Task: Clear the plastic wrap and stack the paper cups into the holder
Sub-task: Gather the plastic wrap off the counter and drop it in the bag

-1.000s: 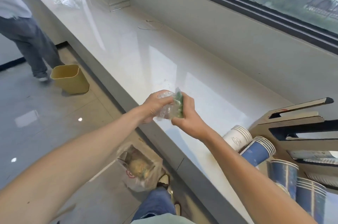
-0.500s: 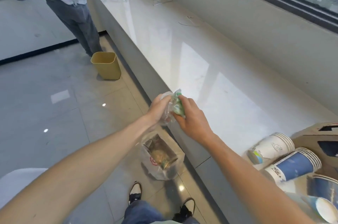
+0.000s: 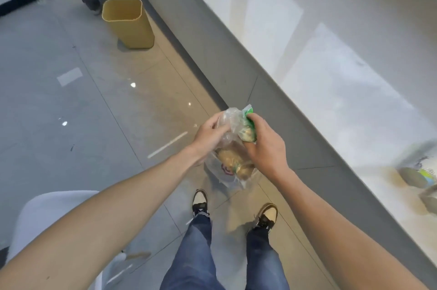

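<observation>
Left hand (image 3: 208, 136) fingers (image 3: 221, 127) curled onto clear side of crumpled plastic wrap (image 3: 233, 123). Right hand (image 3: 266, 145) fingers (image 3: 250, 116) clamped on green printed end of same wad. Wrap held between both hands, mid-air, over floor beside counter (image 3: 354, 72) edge. Directly below hands: clear bag (image 3: 233, 169) with brownish contents on floor, just ahead of two shoes (image 3: 199, 202). Yellow bin (image 3: 128, 23) farther along floor near counter base. Blurred paper cups (image 3: 418, 177) on counter at right edge.
</observation>
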